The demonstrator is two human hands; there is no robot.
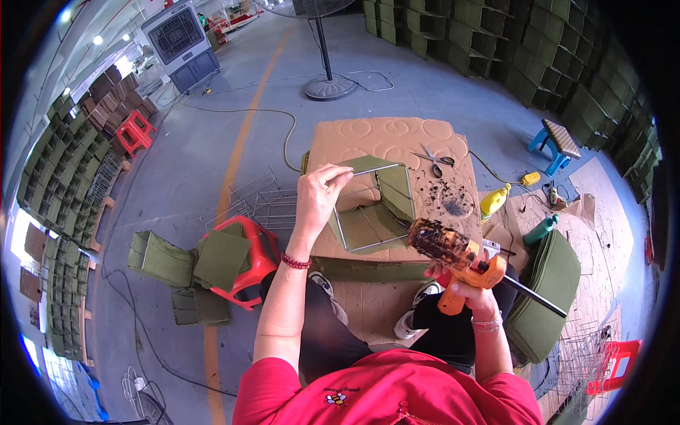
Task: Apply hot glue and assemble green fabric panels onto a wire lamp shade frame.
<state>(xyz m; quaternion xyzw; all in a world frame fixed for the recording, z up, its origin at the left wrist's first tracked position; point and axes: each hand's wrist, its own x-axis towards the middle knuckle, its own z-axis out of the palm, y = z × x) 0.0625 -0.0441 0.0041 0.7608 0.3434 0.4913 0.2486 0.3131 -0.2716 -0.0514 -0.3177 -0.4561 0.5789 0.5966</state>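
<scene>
Metal frame (410, 195) at centre, pinched by left hand (321, 193) at its upper-left corner; right hand (479, 299) grips a glue gun (464, 263).

glue gun (469, 273): orange — smeared dark brown | fabric box (368, 224): olive green | wire frame (410, 190): silver-grey | cardboard (336, 152): tan, curling swirls | near stool (259, 248): red | floor (177, 177): blue-grey — orange stripe (245, 134)

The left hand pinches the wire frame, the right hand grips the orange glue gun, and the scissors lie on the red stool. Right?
No, not the scissors: the head view shows them on the brown cardboard worktop. The left hand does pinch the wire frame and the right hand grips the orange glue gun.
</scene>
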